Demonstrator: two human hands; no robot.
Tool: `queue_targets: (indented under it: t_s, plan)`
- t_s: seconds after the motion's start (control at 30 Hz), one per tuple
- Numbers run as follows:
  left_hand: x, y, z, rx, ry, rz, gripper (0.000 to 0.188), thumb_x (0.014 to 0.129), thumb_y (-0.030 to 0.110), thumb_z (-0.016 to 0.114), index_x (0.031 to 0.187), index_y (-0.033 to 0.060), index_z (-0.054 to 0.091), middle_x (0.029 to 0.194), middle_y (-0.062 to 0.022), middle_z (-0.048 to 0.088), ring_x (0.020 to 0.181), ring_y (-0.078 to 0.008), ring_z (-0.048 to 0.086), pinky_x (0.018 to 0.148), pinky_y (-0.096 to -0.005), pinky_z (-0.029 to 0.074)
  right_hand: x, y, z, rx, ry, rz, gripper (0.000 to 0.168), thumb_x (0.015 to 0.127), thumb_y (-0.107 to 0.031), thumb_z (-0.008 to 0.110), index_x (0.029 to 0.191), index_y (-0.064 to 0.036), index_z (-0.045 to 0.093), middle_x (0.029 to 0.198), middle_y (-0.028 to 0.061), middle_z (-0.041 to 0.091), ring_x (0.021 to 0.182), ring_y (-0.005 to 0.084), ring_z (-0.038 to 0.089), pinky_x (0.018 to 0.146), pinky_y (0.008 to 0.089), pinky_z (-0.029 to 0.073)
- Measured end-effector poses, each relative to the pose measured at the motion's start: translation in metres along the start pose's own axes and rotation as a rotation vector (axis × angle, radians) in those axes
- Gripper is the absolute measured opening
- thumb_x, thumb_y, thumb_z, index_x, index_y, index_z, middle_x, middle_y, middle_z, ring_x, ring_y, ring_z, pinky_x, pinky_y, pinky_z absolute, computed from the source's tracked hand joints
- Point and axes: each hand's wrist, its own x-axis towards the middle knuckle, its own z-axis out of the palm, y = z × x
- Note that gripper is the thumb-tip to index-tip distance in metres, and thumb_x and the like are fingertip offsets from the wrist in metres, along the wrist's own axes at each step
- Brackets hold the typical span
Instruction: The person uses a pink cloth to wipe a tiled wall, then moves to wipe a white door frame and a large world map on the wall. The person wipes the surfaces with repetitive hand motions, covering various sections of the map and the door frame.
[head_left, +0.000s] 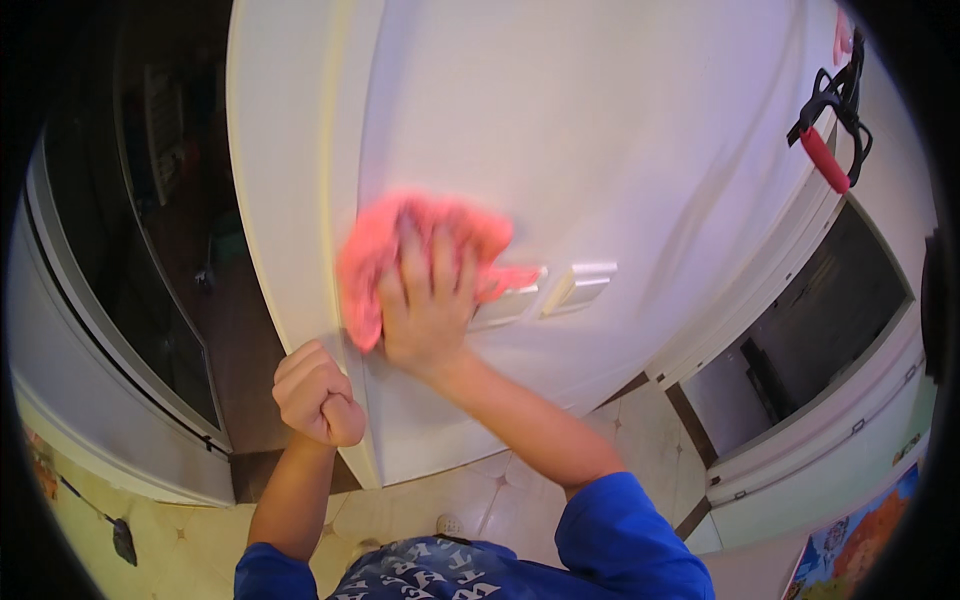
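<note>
My right hand (429, 300) presses a crumpled pink cloth (367, 255) flat against the white wall (570, 135), fingers spread over it. The hand and cloth are slightly blurred. The cloth's right end lies over the upper part of a white wall switch (506, 306). A second white switch (581, 289) is just to the right of it. My left hand (319, 394) is closed in a fist beside the door frame's edge, below and left of the cloth; nothing shows in it.
White door trim (300, 187) borders a dark doorway (225, 300) at left. A black rack with a red grip (825, 160) hangs at upper right. Beyond it stands another door frame (795, 442). Pale floor tiles (480, 502) lie below, and a colourful picture (855, 544) is at lower right.
</note>
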Motion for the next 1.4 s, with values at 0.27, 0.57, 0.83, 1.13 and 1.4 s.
queue_targets:
  t_s: [0.27, 0.57, 0.83, 1.13, 1.4]
  plan:
    - [-0.019, 0.021, -0.001, 0.022, -0.017, -0.095, 0.006, 0.051, -0.003, 0.037, 0.052, 0.0027, 0.034, 0.047, -0.0041, 0.030, 0.044, -0.0138, 0.026, 0.045, -0.0286, 0.019, -0.255, -0.027, -0.010, 0.112, -0.341, 0.095, 0.029, 0.080, -0.022, 0.054, 0.102, -0.003, 0.060, 0.133, 0.0182, 0.048, 0.124, 0.0377, 0.044, 0.101, 0.0598, 0.031]
    - [-0.015, 0.016, 0.034, -0.021, -0.072, -0.016, 0.007, 0.047, -0.002, 0.036, 0.051, 0.0025, 0.032, 0.047, -0.0033, 0.028, 0.045, -0.0136, 0.022, 0.045, -0.0287, 0.014, -0.232, 0.060, -0.016, 0.368, -0.062, 0.525, 0.036, 0.087, -0.012, 0.056, 0.118, 0.006, 0.052, 0.127, 0.0256, 0.048, 0.120, 0.0407, 0.044, 0.102, 0.0488, 0.034]
    - [-0.005, 0.012, 0.055, -0.021, -0.069, -0.001, 0.006, 0.045, 0.000, 0.038, 0.048, 0.0027, 0.033, 0.043, -0.0038, 0.030, 0.038, -0.0150, 0.024, 0.042, -0.0282, 0.015, -0.155, 0.046, -0.045, 0.076, 0.056, 0.517, 0.047, 0.083, -0.009, 0.064, 0.123, 0.010, 0.048, 0.126, 0.0251, 0.051, 0.114, 0.0461, 0.048, 0.098, 0.0517, 0.037]
    - [-0.012, 0.013, 0.084, -0.079, -0.101, -0.037, 0.007, 0.047, -0.002, 0.037, 0.050, 0.0020, 0.032, 0.046, -0.0040, 0.028, 0.044, -0.0145, 0.023, 0.045, -0.0295, 0.014, -0.064, 0.072, -0.047, 0.314, 0.213, 0.453, 0.059, 0.079, -0.011, 0.067, 0.128, 0.013, 0.045, 0.132, 0.0293, 0.047, 0.118, 0.0515, 0.047, 0.097, 0.0513, 0.040]
    - [-0.013, 0.022, 0.107, -0.162, -0.127, -0.030, 0.009, 0.048, -0.003, 0.037, 0.052, 0.0028, 0.031, 0.048, -0.0036, 0.027, 0.047, -0.0147, 0.021, 0.047, -0.0299, 0.014, -0.029, 0.243, -0.096, 0.164, 0.179, 0.451, 0.046, 0.089, -0.019, 0.057, 0.130, 0.000, 0.049, 0.133, 0.0213, 0.050, 0.123, 0.0375, 0.048, 0.102, 0.0432, 0.038]
